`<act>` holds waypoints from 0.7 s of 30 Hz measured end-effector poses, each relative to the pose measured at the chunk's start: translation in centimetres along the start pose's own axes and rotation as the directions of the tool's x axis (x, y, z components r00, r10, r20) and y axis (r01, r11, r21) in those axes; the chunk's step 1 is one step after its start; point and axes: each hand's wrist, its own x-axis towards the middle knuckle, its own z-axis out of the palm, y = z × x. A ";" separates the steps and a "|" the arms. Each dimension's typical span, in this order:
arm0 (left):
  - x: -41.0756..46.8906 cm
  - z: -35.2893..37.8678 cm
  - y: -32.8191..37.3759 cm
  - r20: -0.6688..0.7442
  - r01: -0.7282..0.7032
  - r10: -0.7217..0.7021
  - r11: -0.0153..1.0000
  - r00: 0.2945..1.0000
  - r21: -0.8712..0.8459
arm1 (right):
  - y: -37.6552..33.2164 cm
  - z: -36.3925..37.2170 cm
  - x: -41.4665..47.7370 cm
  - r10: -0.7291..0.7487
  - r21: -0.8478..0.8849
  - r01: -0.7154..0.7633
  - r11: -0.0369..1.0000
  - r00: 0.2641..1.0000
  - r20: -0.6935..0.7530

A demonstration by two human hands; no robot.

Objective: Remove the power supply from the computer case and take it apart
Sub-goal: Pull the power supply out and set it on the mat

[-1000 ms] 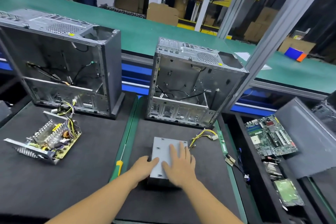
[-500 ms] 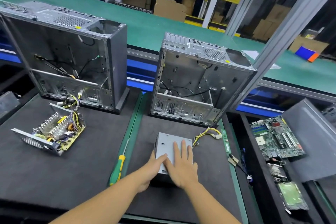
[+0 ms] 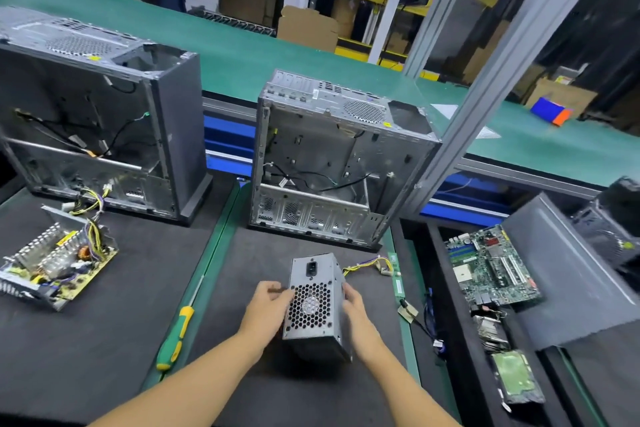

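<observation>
A grey metal power supply (image 3: 313, 302) stands on the black mat in front of me, its honeycomb fan grille and black socket facing up. My left hand (image 3: 266, 305) grips its left side, fingers curled over the grille's edge. Against the right side, my right hand (image 3: 355, 308) holds the box. Its yellow cable bundle (image 3: 370, 265) trails off to the right. Behind it stands the open, gutted computer case (image 3: 332, 163).
A green-and-yellow screwdriver (image 3: 176, 336) lies left of the mat on the green strip. At the far left stand a second open case (image 3: 100, 128) and an opened power supply board (image 3: 59, 263). A motherboard (image 3: 491, 267) and hard drive (image 3: 516, 376) lie in the right tray.
The power supply lay flat under both palms; now it has been turned up so its fan grille faces me, with a hand on each side.
</observation>
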 end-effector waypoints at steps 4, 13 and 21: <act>-0.1 2.8 -0.4 0.414 0.118 -0.088 0.992 0.906 -0.047 | -2.1 -4.6 1.4 0.172 0.183 -0.205 0.962 0.969 0.178; -2.3 6.9 -0.5 0.491 0.021 -0.080 0.992 0.868 0.125 | -1.9 -3.6 0.3 0.058 0.135 -0.052 0.990 0.997 -0.044; -1.9 3.1 -0.7 0.415 -0.024 0.028 1.000 0.909 -0.015 | -3.7 1.0 1.6 0.039 0.246 -0.023 0.969 0.997 -0.061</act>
